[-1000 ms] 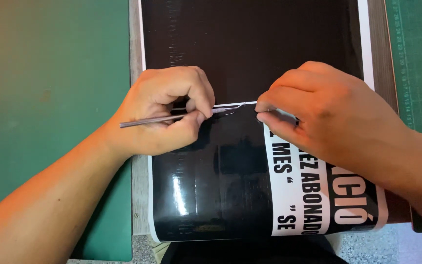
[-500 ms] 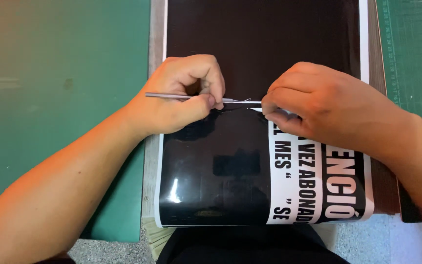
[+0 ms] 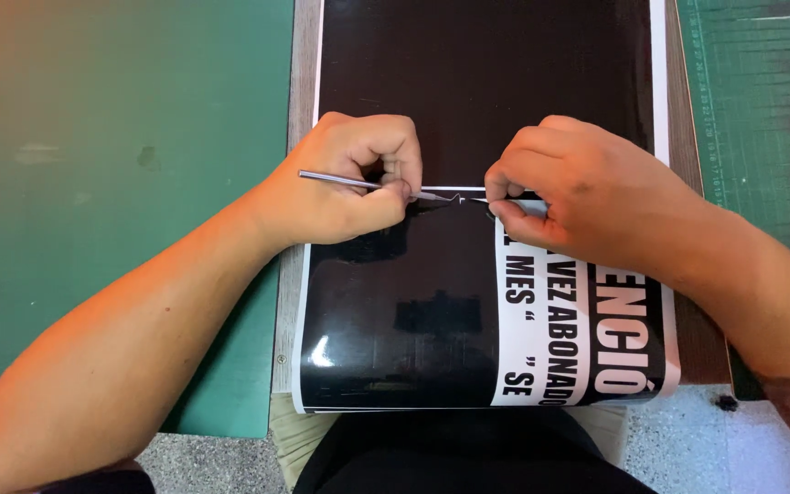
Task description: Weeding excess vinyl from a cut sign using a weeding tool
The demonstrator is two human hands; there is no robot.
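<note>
A glossy black vinyl sheet [image 3: 468, 82] with white lettering near its bottom right lies lengthwise in front of me. My left hand [image 3: 349, 183] pinches a thin silver metal pick [image 3: 340, 179], its tip pointing right at a thin white cut line across the sheet. My right hand [image 3: 587, 197] rests on the sheet just right of the tip, its thumb and forefinger pinching a small bit of vinyl [image 3: 491, 197]. The two hands are a few centimetres apart.
Green cutting mats lie on both sides, one at the left [image 3: 121, 183] and one at the right [image 3: 761, 110]. A strip of wooden table [image 3: 302, 101] shows between mat and sheet. The sheet's lower edge hangs over the table edge above my lap; speckled floor is below.
The view has shifted so the hands sit higher and further right in the picture. The pick has levelled out and both hands stay pinched at the cut line.
</note>
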